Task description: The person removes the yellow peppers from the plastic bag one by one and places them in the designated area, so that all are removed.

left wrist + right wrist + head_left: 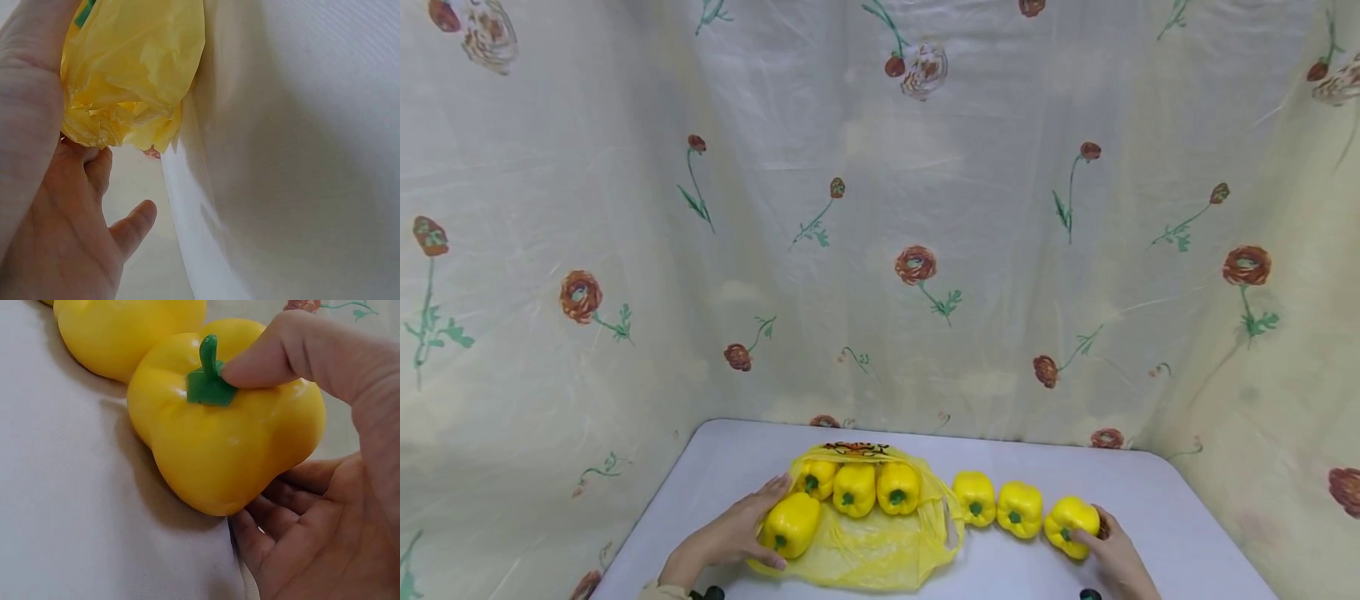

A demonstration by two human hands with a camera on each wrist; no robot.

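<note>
My left hand [741,525] holds a yellow bell pepper [792,525] at the left side of a thin yellow plastic bag [872,550], thumb in front and fingers behind. Crumpled bag film [137,56] bulges against this hand in the left wrist view, hiding most of the pepper. Three more yellow bell peppers [854,490] lie side by side in the bag's mouth, green stems facing me. At the right, my right hand [1116,550] grips another yellow bell pepper [219,444], its thumb beside the green stem and its fingers round the far side.
Two yellow bell peppers [1019,510] stand in a row between the bag and my right hand. All rest on a white table [737,450] with rounded back corners. Flower-printed curtains [865,333] enclose the table at the back and sides.
</note>
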